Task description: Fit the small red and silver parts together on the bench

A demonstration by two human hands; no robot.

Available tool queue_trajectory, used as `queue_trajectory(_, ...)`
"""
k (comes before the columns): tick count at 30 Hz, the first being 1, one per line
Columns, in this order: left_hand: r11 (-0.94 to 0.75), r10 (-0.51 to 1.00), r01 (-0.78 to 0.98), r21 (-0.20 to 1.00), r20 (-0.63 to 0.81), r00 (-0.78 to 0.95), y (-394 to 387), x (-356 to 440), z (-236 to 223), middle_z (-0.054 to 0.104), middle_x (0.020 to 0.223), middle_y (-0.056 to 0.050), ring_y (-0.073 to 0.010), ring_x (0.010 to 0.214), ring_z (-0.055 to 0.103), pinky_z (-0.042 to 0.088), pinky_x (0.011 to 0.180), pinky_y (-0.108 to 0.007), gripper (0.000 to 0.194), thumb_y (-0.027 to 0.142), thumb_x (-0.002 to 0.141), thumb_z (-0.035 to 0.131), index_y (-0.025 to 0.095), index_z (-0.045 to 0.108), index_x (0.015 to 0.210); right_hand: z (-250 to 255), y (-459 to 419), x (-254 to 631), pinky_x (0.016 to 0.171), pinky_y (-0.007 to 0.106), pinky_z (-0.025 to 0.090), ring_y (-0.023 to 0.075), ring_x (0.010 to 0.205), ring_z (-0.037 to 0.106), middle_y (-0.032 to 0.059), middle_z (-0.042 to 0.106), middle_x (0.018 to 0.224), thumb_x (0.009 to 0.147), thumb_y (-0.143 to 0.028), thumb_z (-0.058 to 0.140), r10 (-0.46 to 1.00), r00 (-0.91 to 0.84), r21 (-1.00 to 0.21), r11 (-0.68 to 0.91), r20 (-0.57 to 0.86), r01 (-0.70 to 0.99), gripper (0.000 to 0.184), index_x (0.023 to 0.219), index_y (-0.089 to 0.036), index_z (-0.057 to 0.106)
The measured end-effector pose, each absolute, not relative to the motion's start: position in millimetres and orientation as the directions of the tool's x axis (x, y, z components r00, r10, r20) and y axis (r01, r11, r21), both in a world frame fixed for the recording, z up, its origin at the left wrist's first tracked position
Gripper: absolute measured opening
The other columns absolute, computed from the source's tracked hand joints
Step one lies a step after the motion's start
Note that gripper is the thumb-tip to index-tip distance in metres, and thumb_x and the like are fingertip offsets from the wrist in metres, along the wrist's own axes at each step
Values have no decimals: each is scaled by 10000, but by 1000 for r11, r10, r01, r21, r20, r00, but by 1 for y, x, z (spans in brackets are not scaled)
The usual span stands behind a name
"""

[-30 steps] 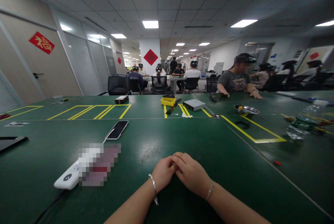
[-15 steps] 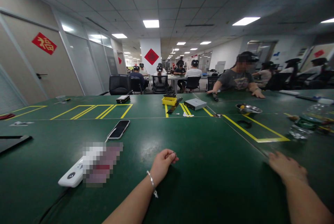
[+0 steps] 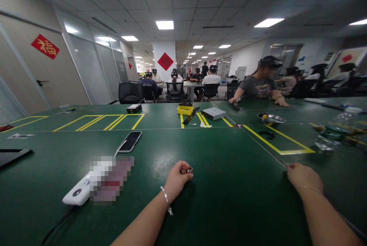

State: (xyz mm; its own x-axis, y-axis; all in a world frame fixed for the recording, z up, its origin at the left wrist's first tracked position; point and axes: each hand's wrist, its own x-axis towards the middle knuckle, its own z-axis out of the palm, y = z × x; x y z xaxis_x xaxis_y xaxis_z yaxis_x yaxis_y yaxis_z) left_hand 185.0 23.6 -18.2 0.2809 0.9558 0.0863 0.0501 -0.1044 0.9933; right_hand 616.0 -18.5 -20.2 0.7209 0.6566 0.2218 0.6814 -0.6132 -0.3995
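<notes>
Going left to right, your white power strip (image 3: 76,194) sits just below and left of the phone (image 3: 129,141) on the green counter (image 3: 229,200). Well right of the phone, your left hand (image 3: 178,180) is curled closed, pinching a tiny metal ring (image 3: 189,170) at the fingertips. Farther right, your right hand (image 3: 304,179) rests half-curled on the counter; can't tell if it's holding anything.

Left hand (image 3: 178,180) pinching small metal ring (image 3: 189,170) at fingertips (ring too small to read closely), over green desk (image 3: 235,204). Right hand (image 3: 304,178) resting on desk, empty, well apart. Black phone (image 3: 129,141) ahead, left.
</notes>
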Motion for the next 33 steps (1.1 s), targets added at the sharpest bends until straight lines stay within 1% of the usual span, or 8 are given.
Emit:
queue_trajectory(3, -118, 960, 93, 989, 90, 266, 23, 185, -18, 485, 601, 52, -73, 551, 438, 348, 530, -184, 166, 84, 564, 569, 159, 493, 691, -6, -6, 578, 557, 306, 359, 212, 672, 544, 120, 603, 776, 630, -281, 507, 738, 649, -487, -504, 187, 713, 204, 756, -157, 607)
queue_trajectory(6, -133, 959, 134, 982, 94, 266, 23, 185, -17, 456, 589, 59, -74, 551, 423, 341, 528, -184, 175, 69, 558, 559, 161, 486, 689, 9, 7, 519, 604, 293, 378, 179, 668, 541, 68, 607, 742, 627, -339, 528, 831, 549, -693, -343, 92, 634, 249, 785, -160, 600)
queue_trajectory(11, -136, 959, 162, 977, 88, 270, 22, 186, -13, 446, 582, 64, -74, 551, 412, 340, 526, -181, 196, 41, 543, 541, 163, 463, 676, 13, 11, 414, 629, 263, 403, 119, 644, 525, 39, 601, 736, 584, -303, 614, 969, 246, -983, -79, -36, 167, 233, 762, -154, 599)
queue_trajectory(14, -154, 957, 164, 974, 106, 270, 22, 186, -12, 447, 569, 69, -70, 542, 412, 336, 522, -176, 202, 30, 535, 540, 166, 453, 658, 8, 3, 367, 631, 228, 411, 82, 622, 514, 35, 596, 741, 567, -246, 651, 989, 60, -977, -120, -132, -175, 197, 722, -139, 595)
queue_trajectory(18, -163, 955, 122, 979, 126, 268, 23, 187, -15, 464, 566, 66, -70, 527, 420, 342, 517, -179, 187, 74, 558, 564, 167, 453, 675, 1, -7, 340, 681, 196, 418, 71, 669, 532, 53, 603, 769, 565, -181, 661, 966, -90, -882, -259, -244, -394, 167, 705, -113, 601)
queue_trajectory(23, -152, 941, 63, 986, 124, 316, 23, 187, -19, 556, 654, 12, -101, 597, 506, 392, 587, -219, 95, 207, 681, 511, 158, 485, 758, -8, -5, 343, 608, 170, 423, 54, 611, 534, 42, 606, 750, 559, -128, 658, 944, -195, -860, -325, -267, -394, 200, 745, -112, 588)
queue_trajectory(28, -168, 931, 96, 981, 126, 342, 19, 187, -14, 602, 671, -14, -118, 619, 534, 412, 631, -246, 189, 299, 776, 383, 157, 507, 788, -12, -3, 345, 480, 155, 380, 36, 513, 486, 3, 579, 654, 592, -190, 646, 952, -212, -883, -286, -219, -371, 163, 715, -128, 560)
queue_trajectory(33, -207, 928, 150, 967, 146, 342, 17, 186, -13, 599, 653, -4, -120, 622, 537, 409, 622, -237, 202, 319, 768, 402, 161, 529, 771, -11, -4, 344, 537, 169, 402, 42, 548, 504, 19, 589, 689, 586, -176, 647, 950, -227, -884, -289, -217, -367, 164, 713, -116, 562)
